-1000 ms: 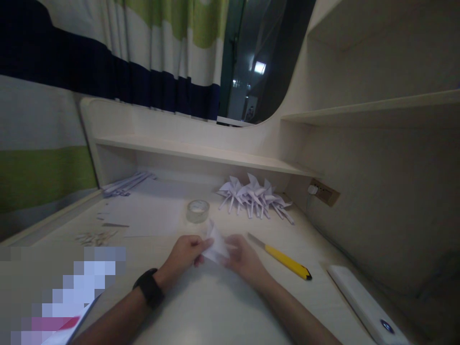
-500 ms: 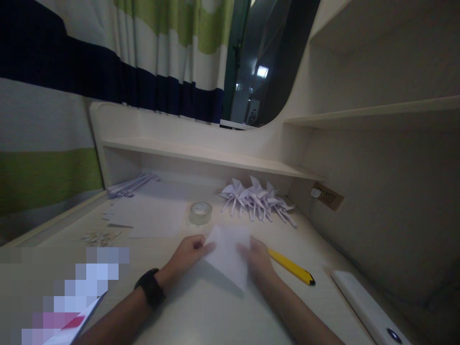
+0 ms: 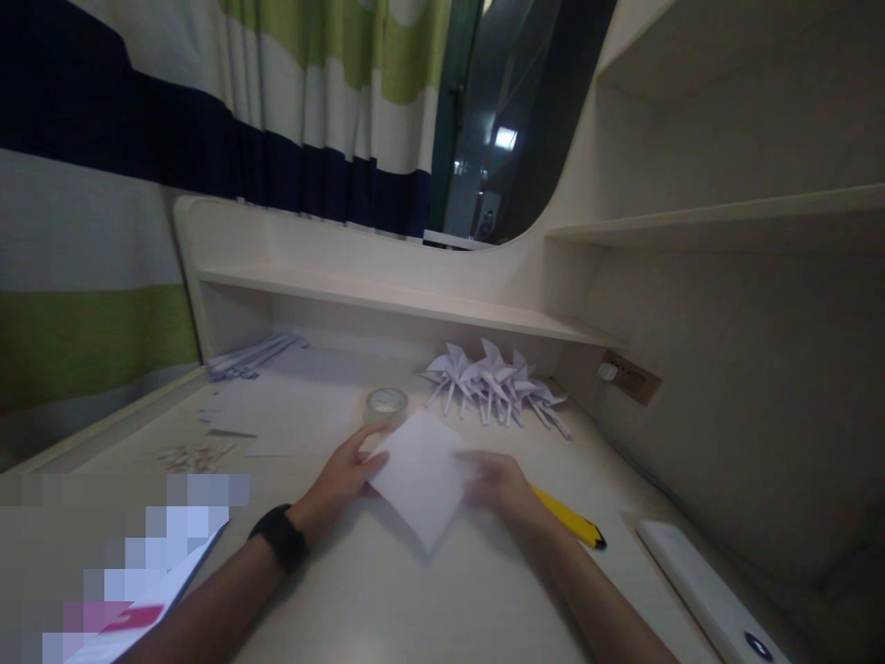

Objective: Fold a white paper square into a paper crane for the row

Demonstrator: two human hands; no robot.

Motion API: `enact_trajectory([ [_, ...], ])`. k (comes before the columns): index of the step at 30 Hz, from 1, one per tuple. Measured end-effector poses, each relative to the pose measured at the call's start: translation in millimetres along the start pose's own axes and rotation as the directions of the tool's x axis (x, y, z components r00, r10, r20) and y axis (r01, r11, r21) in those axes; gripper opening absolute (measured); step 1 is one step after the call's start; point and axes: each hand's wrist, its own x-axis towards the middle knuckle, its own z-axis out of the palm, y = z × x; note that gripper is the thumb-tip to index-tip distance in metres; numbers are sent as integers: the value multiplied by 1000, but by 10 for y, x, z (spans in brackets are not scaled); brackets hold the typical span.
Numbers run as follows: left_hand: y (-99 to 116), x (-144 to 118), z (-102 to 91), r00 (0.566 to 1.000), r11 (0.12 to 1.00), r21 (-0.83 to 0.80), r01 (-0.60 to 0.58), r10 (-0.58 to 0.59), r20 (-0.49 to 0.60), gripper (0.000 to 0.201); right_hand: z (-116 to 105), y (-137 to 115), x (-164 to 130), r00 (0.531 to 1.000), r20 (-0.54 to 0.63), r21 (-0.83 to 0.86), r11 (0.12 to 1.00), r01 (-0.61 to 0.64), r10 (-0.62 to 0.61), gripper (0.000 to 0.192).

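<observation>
On my feed, the left hand (image 3: pixel 349 472) has its fingers closed on the left corner of a white paper sheet (image 3: pixel 423 484), thumb on top. I see that sheet held over the middle of the bench (image 3: pixel 359 590), one corner pointing towards me. The right hand (image 3: pixel 499 484) is at its right corner, fingers bent and blurred; I can't tell how far open they are or whether they grip. Just beyond the sheet I make out a tape roll (image 3: pixel 385 404), with the pinwheels (image 3: pixel 492 380) behind to the right. A yellow knife (image 3: pixel 575 519) lies partly hidden by the right forearm.
</observation>
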Motion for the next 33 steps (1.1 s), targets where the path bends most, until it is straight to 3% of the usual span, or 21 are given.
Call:
enact_trajectory([
  [2, -2, 3, -21, 999, 1000, 0, 8, -8, 52, 73, -63, -19, -4, 994, 107, -15, 1000, 3, -2, 47],
  [6, 20, -14, -10, 996, 998, 63, 13, -19, 91, 52, -137, -94, -27, 977, 210, -40, 999, -36, 43, 52],
  [11, 51, -34, 5, 991, 999, 33, 42, -46, 129, 32, -127, -98, -20, 998, 24, -123, 991, -57, 60, 24],
  [14, 17, -2, -61, 976, 998, -42, 46, -36, 217, 32, -135, -51, 4, 997, -54, -110, 992, -58, 52, 20],
  [17, -58, 49, -135, 947, 987, 112, -118, 77, 311, 41, -175, -10, 26, 993, -101, -110, 992, -68, 57, 20],
  [20, -118, 72, -138, 933, 912, 307, -272, 172, 317, 42, -217, 21, 41, 993, -115, -110, 993, -49, 37, 20],
  [23, -117, 56, -90, 935, 880, 375, -292, 181, 304, 34, -249, 39, 43, 991, -130, -99, 994, -36, 23, 18],
  [28, -55, 29, -71, 948, 914, 341, -218, 116, 295, 36, -307, -16, 14, 997, -59, -100, 994, -46, 40, 31],
  [33, -39, 28, -99, 921, 909, 313, -275, 155, 359, 42, -299, -66, 0, 997, -51, -161, 985, -61, 53, 17],
])
